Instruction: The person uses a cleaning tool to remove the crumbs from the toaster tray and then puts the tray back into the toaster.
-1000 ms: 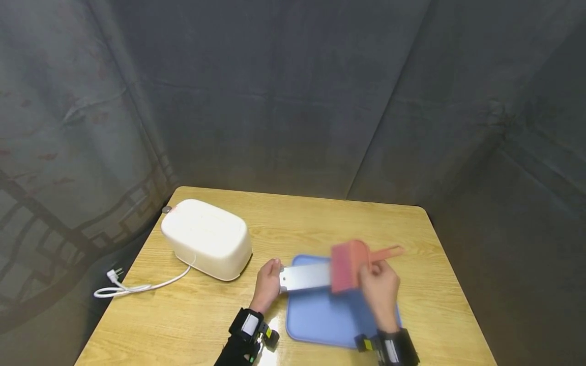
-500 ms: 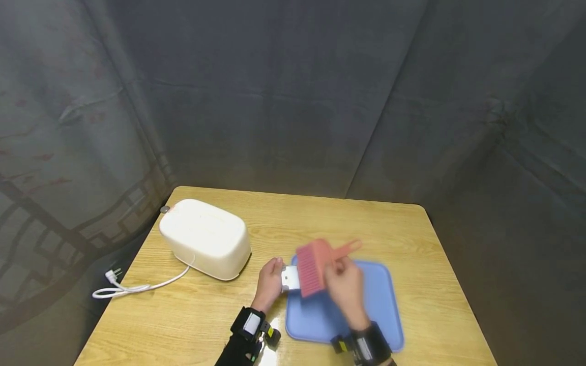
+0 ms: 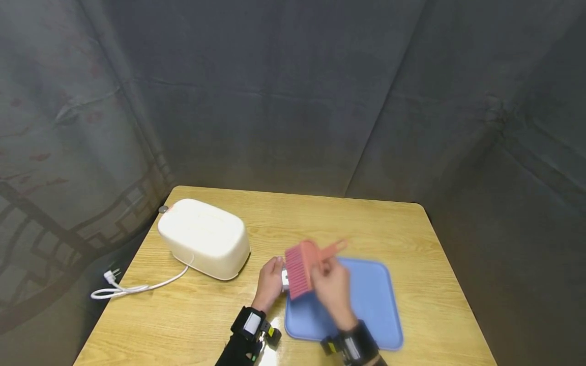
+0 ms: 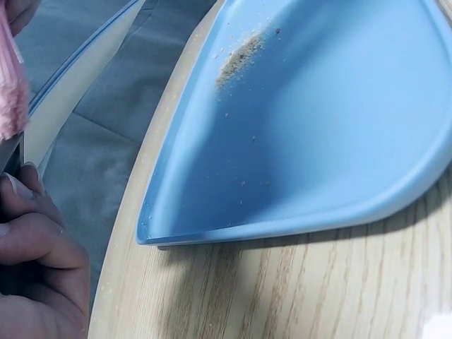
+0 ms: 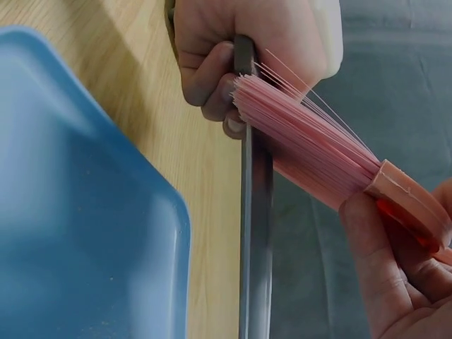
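Leftward went the brush (image 3: 300, 267) my right fingers (image 5: 367, 240) pinch, toward my left fingers (image 5: 206, 79), curled round the grey plate (image 5: 256, 233) near the blue tray (image 3: 373, 300), where brisk strokes could flick crumbs (image 4: 240, 60) onto the surface (image 3: 439, 284).

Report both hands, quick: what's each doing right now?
Left hand: closed, holding a metal plate by one end.
Right hand: closed, holding a pink brush.

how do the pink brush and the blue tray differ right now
The brush is coral-pink with bristles and a handle; the tray is blue, smooth and rimmed. The brush is held up in the right hand, while the tray lies flat on the table with tan crumbs in it. The tray is larger than the brush. Both show in all three views.
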Available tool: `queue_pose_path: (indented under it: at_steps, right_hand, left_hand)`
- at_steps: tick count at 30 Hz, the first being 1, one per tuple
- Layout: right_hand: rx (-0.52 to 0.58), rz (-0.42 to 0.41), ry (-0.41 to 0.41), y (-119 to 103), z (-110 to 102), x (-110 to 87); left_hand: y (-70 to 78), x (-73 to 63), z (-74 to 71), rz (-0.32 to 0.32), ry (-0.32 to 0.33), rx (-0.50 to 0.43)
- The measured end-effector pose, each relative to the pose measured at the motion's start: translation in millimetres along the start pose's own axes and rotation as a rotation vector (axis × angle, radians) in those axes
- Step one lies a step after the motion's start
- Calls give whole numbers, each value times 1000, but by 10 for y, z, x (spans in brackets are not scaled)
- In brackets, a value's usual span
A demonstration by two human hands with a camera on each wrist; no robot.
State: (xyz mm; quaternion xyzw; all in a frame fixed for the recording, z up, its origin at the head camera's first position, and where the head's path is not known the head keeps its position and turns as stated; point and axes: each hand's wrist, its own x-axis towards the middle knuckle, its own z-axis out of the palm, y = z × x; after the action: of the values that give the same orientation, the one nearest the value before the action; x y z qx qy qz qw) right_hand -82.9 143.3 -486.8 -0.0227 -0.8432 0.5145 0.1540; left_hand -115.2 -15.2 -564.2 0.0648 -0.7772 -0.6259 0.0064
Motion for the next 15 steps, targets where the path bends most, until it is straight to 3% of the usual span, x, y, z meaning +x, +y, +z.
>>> queue_pose_path:
  at_steps: [15]
  right_hand:
    - [-77,11,65,167,-184,59]
  left_hand:
    - [-9,6,-61,-36,-16,-17]
